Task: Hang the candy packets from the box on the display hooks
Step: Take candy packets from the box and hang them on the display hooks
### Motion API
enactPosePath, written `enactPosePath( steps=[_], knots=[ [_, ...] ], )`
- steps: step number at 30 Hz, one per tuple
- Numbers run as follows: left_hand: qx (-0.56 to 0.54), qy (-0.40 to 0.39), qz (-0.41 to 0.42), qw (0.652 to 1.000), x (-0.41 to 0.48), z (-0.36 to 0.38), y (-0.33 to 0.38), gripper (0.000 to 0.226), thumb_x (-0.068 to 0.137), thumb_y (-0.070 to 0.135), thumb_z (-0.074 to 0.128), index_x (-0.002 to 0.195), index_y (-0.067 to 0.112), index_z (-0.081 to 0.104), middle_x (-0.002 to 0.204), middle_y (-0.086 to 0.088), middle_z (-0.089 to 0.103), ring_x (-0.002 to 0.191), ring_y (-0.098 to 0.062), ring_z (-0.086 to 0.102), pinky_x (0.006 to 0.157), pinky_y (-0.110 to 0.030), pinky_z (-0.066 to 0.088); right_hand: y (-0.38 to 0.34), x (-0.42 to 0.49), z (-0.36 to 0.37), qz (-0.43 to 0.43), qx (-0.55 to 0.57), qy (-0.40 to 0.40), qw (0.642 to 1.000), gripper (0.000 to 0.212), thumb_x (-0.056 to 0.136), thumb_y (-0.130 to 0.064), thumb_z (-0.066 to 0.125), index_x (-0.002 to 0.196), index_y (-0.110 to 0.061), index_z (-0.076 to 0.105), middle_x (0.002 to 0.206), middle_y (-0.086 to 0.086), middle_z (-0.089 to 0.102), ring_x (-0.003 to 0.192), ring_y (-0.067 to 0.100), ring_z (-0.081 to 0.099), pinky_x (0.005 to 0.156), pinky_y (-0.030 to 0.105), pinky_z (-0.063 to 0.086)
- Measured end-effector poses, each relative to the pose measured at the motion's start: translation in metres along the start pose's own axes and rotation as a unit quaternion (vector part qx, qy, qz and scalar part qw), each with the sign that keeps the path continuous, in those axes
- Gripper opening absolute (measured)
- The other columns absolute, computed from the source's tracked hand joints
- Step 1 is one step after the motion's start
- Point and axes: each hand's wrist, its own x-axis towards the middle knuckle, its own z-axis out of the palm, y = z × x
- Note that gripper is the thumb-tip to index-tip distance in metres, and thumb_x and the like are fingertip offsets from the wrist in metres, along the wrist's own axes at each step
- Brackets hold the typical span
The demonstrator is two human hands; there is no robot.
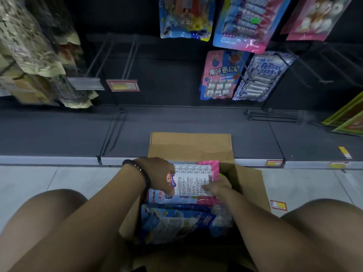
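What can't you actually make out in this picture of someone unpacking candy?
Head view:
- Packet count in the box: left hand, right hand and top packet cover them.
- Top packet's print: too small.
- Upper hanging packets: cut by top edge, their hooks unseen.
- Packets at left: blurred.
- Price tag: blurred.

- box [189,146] is showing brown.
- top packet [193,179] is showing white print, pink edges.
- hanging packet [259,75] is showing blue-and-white patterning.
- price tag [123,85] is showing red, yellow.

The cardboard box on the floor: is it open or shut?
Open: the box has flaps spread outward, and candy packets show inside.
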Motion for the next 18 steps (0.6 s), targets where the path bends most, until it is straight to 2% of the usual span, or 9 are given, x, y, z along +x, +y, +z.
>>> enactPosePath(
  steps=[3,7,10,12,14,15,17,18],
  knots=[
    [0.002,-0.006,0.005,1.000,0.002,-0.001,-0.001,0.083,0.090,0.052,0.076,0.159,0.022,0.041,0.158,-0.004,0.048,0.140,-0.024,0.049,0.106,-0.030,0.042,-0.004,-0.004,-0.010,-0.015,0.092,-0.032,0.995,0.029,0.084,-0.013,0.090,0.110,-0.009,0.077,0.114,0.008,0.078,0.100,0.028,0.076,0.095,0.042,0.062],
    [-0.008,0.012,-0.008,1.000,0.003,0.001,-0.002,0.078,0.091,0.055,0.074,0.155,0.022,0.045,0.155,-0.004,0.051,0.138,-0.023,0.051,0.106,-0.029,0.042,-0.011,-0.030,-0.040,-0.083,0.189,-0.102,0.973,0.031,0.090,-0.007,0.082,0.120,-0.008,0.074,0.111,0.009,0.081,0.099,0.030,0.079,0.096,0.053,0.062],
    [-0.051,0.051,-0.014,0.997,0.004,0.003,-0.003,0.064,0.095,0.058,0.067,0.147,0.022,0.056,0.153,-0.003,0.054,0.134,-0.023,0.056,0.106,-0.031,0.044,-0.014,-0.059,-0.059,-0.169,0.242,-0.108,0.949,0.027,0.097,-0.005,0.074,0.122,-0.013,0.072,0.116,0.005,0.081,0.100,0.023,0.080,0.089,0.044,0.064],
    [-0.117,0.101,-0.011,0.988,0.008,0.005,-0.005,0.051,0.097,0.059,0.064,0.135,0.024,0.066,0.146,0.001,0.060,0.125,-0.021,0.062,0.096,-0.028,0.049,-0.015,-0.078,-0.068,-0.231,0.262,-0.068,0.935,0.022,0.100,-0.006,0.071,0.118,-0.018,0.073,0.116,0.002,0.081,0.102,0.020,0.079,0.090,0.043,0.064],
    [-0.259,0.137,-0.015,0.956,0.006,0.005,0.000,0.046,0.099,0.061,0.058,0.124,0.024,0.069,0.127,0.005,0.067,0.107,-0.021,0.074,0.080,-0.023,0.057,-0.015,-0.096,-0.075,-0.288,0.254,-0.013,0.923,0.021,0.102,-0.011,0.069,0.117,-0.024,0.074,0.114,-0.006,0.081,0.104,0.014,0.078,0.095,0.044,0.062],
    [-0.354,0.134,-0.026,0.925,0.004,0.006,0.004,0.051,0.099,0.066,0.052,0.124,0.024,0.066,0.122,0.004,0.070,0.100,-0.023,0.077,0.079,-0.028,0.062,-0.015,-0.108,-0.078,-0.321,0.240,0.015,0.916,0.020,0.104,-0.014,0.067,0.117,-0.029,0.072,0.112,-0.011,0.080,0.103,0.008,0.077,0.094,0.039,0.062],
    [-0.535,0.109,-0.015,0.838,0.000,0.004,0.013,0.065,0.095,0.079,0.040,0.126,0.025,0.061,0.123,-0.003,0.073,0.100,-0.030,0.079,0.091,-0.046,0.063,-0.014,-0.130,-0.084,-0.423,0.139,0.094,0.891,0.020,0.106,-0.017,0.062,0.111,-0.037,0.065,0.106,-0.018,0.076,0.094,0.001,0.074,0.082,0.029,0.062],
    [-0.606,0.097,0.007,0.790,-0.001,0.003,0.017,0.070,0.093,0.083,0.036,0.125,0.026,0.061,0.125,-0.008,0.074,0.102,-0.033,0.078,0.093,-0.050,0.061,-0.013,-0.136,-0.087,-0.493,0.043,0.150,0.856,0.024,0.104,-0.013,0.063,0.109,-0.037,0.061,0.106,-0.019,0.072,0.092,0.005,0.072,0.078,0.029,0.060]
  ],
)
